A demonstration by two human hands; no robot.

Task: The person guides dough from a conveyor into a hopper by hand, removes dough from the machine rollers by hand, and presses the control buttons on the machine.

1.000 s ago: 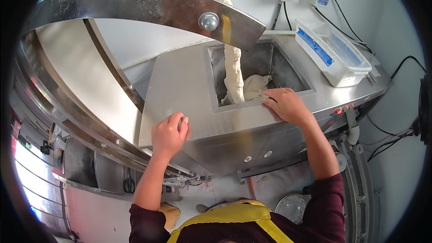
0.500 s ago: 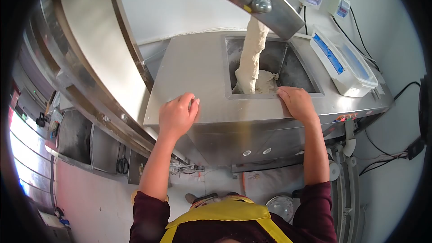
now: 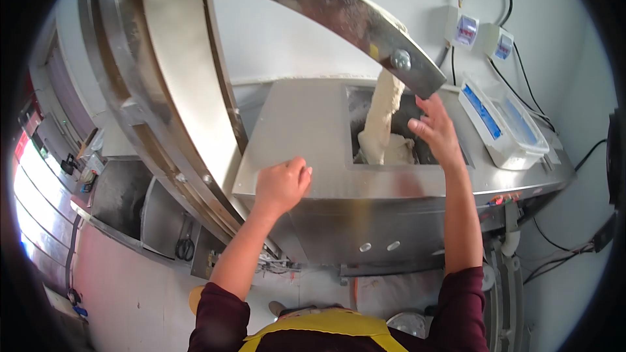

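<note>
Right hand (image 3: 438,133): fingers spread near chute (image 3: 326,10) tip | left hand (image 3: 282,187): curled closed | hopper (image 3: 360,105) underneath, apparently to catch hanging dough (image 3: 383,111)

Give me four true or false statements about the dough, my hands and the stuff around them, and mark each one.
1. The dough strand hangs down into the metal hopper. True.
2. The right hand is clenched in a fist. False: its fingers are spread.
3. The left hand has its fingers curled in. True.
4. The plastic tub stands left of the hopper. False: it stands to the right.
</note>
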